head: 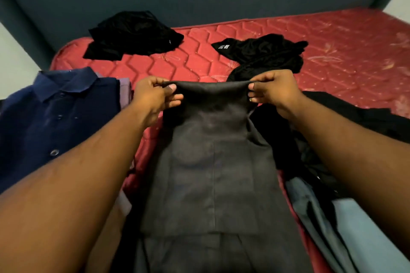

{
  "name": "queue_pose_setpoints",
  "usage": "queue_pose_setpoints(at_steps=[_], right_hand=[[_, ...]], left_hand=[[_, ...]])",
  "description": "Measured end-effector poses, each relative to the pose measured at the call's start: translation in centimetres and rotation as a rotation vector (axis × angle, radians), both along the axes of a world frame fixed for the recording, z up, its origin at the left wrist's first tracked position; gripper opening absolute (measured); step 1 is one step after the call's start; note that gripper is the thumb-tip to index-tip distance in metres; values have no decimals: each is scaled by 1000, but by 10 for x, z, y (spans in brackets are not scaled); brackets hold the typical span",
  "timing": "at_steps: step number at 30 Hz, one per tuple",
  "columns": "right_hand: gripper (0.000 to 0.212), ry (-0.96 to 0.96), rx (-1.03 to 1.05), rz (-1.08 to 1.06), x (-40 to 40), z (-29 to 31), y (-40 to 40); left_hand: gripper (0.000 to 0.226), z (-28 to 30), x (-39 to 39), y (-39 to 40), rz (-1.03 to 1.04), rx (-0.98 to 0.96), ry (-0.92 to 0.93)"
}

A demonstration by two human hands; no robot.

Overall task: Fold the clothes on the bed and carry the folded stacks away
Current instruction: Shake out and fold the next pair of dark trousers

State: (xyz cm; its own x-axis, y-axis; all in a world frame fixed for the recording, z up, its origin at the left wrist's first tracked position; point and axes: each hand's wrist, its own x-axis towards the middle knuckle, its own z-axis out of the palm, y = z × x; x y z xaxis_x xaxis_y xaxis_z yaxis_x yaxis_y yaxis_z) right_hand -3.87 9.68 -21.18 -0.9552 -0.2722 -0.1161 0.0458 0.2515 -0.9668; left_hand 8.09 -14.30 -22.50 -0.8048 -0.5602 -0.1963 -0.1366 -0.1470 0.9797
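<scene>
A dark grey garment [213,162] lies lengthwise on the red mattress [321,55] in front of me. My left hand [155,95] pinches its far left corner and my right hand [273,91] pinches its far right corner, lifting that far edge a little off the bed. To the left lies a folded navy button shirt [55,122] on top of other folded pieces. Two crumpled black garments sit farther back, one at the left [133,35] and one at the right [266,53].
A padded dark blue headboard [199,0] runs along the far side of the bed. More dark clothes [355,122] are heaped at the right, with grey-blue fabric [346,228] near the bottom right. Bare mattress shows at the back right.
</scene>
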Motion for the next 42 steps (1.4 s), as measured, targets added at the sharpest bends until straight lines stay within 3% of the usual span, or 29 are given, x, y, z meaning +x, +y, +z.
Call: queue_pose_setpoints(at_steps=[5, 9, 11, 13, 16, 21, 23, 26, 27, 29, 31, 34, 37, 40, 42], right_hand=[[18, 87, -76, 48, 130, 23, 59], [22, 113, -46, 75, 247, 11, 111], [23, 132, 61, 96, 297, -7, 132], [22, 280, 316, 187, 335, -32, 151], [22, 432, 641, 381, 359, -64, 171], [25, 409, 798, 333, 367, -74, 178], [26, 402, 764, 243, 369, -82, 184], [17, 209, 619, -67, 389, -93, 183], [15, 63, 477, -248, 397, -97, 179], [21, -342, 2, -562, 412, -103, 160], [25, -669, -405, -625, 419, -104, 143], [44, -873, -472, -488, 413, -99, 121], [48, -869, -435, -576, 397, -92, 100], [27, -575, -490, -607, 361, -65, 96], [19, -410, -500, -498, 335, -39, 110]], left_hand=[[22, 30, 132, 45, 9, 17, 59], [24, 19, 255, 85, -5, -121, 11], [25, -2, 304, 96, -83, -344, -62], [31, -24, 347, 104, -210, -641, -144], [21, -49, 381, 117, -404, -995, -257], [10, -42, 392, 140, -444, -1374, -247], [20, -40, 395, 150, -528, -1532, -333], [68, -48, 395, 161, -655, -1664, -560], [79, -56, 392, 164, -669, -1700, -565], [82, -65, 386, 173, -716, -1767, -563], [78, -70, 380, 187, -770, -1829, -519], [79, -73, 366, 196, -843, -1767, -571], [62, -59, 350, 196, -842, -1700, -568], [31, -29, 338, 203, -730, -1592, -534], [27, -17, 334, 222, -600, -1565, -460]])
